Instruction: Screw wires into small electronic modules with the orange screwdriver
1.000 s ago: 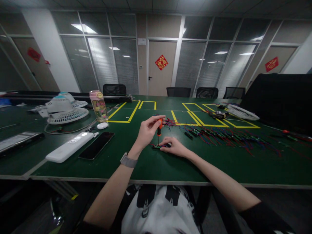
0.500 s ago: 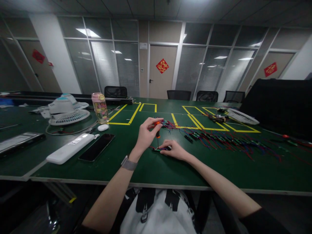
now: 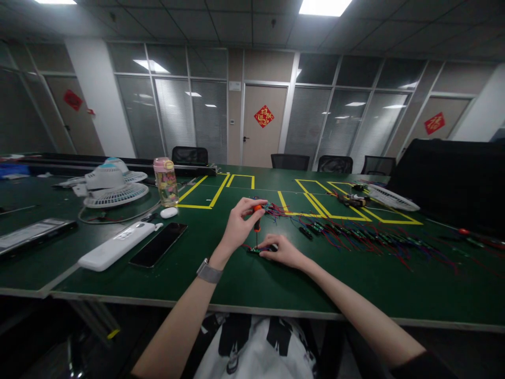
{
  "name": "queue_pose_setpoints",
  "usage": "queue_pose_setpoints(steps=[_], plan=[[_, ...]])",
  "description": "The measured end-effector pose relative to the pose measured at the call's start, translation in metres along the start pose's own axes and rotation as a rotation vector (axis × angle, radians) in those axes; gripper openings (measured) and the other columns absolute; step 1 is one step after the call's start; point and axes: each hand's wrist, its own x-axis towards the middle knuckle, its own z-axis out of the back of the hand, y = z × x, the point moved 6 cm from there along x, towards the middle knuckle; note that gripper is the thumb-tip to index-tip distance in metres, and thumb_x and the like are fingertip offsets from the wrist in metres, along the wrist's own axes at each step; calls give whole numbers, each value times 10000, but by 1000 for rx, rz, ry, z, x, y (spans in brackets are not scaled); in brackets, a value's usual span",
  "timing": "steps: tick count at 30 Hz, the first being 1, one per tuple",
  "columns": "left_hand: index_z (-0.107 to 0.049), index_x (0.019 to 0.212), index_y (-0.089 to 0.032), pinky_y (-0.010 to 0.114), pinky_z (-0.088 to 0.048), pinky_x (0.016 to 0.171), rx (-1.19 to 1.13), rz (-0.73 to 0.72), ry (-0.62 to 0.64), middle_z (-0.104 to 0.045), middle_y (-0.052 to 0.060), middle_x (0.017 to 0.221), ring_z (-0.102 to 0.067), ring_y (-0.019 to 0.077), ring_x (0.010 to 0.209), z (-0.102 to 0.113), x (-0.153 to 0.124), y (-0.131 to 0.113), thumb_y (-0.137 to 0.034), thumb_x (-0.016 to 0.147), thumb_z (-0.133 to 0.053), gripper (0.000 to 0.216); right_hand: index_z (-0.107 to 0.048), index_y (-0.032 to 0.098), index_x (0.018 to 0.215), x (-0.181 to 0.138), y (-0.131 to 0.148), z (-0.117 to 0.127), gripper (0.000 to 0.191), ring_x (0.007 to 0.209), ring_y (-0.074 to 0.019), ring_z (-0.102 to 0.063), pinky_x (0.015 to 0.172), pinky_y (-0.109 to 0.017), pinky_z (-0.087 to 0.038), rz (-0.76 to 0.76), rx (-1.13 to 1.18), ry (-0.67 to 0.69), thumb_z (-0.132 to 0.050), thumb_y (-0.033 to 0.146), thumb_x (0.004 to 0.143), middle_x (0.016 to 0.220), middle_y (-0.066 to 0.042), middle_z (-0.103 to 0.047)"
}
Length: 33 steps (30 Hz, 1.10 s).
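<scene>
My left hand (image 3: 240,223) is closed around the orange-and-black handle of a screwdriver (image 3: 258,225), held upright. Its thin shaft points down, and the tip meets a small green circuit board (image 3: 253,250) lying on the green table. Pinched between the thumb and fingers of my right hand (image 3: 282,250) is the right end of that board, pressed against the table top. Part of the board is hidden under those fingers. Just beyond the screwdriver lies a bundle of red and blue wires (image 3: 278,209) with small boards.
To the right spreads a long row of wired circuit boards (image 3: 355,231). On the left are a black phone (image 3: 158,245), a white oblong device (image 3: 117,246), a white earbud case (image 3: 169,212), a drink bottle (image 3: 165,184) and white fans (image 3: 114,192). Yellow tape (image 3: 195,206) marks the table.
The whole view has shifted slightly, so everything sits lower in the picture. Both hands keep their grips, the screwdriver still standing upright on the board.
</scene>
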Motion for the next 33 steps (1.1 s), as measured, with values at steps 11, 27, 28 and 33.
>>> queue_pose_setpoints(steps=[11, 27, 28, 33], plan=[[-694, 1028, -170, 236, -517, 753, 5, 3, 8, -624, 81, 1047, -617, 169, 951, 1, 1, -2, -276, 824, -605, 246, -743, 182, 951, 0, 1, 0, 206, 760, -160, -578, 695, -270, -437, -9, 8, -1, -684, 270, 775, 827, -49, -647], [-663, 1102, -198, 273, -493, 859, 18, -16, 55, -597, 85, 1147, -585, 178, 1041, -3, 0, -3, -260, 884, -510, 273, -738, 178, 950, 0, -1, -1, 212, 765, -161, -582, 723, -279, -439, 9, 13, 5, -683, 294, 781, 836, -51, -649], [-646, 1135, -195, 289, -481, 896, -14, -8, 78, -608, 86, 1153, -585, 181, 1056, -4, 0, -4, -249, 899, -480, 294, -737, 178, 953, 0, -1, -1, 214, 769, -162, -581, 725, -280, -439, 10, 11, 9, -681, 297, 783, 837, -51, -648], [-664, 1080, -171, 264, -512, 803, -55, 27, 61, -629, 78, 1058, -617, 168, 934, -3, 0, 1, -267, 831, -597, 274, -734, 183, 969, 0, 2, 1, 215, 768, -162, -575, 714, -277, -435, 21, -3, 22, -657, 296, 803, 823, -48, -633]])
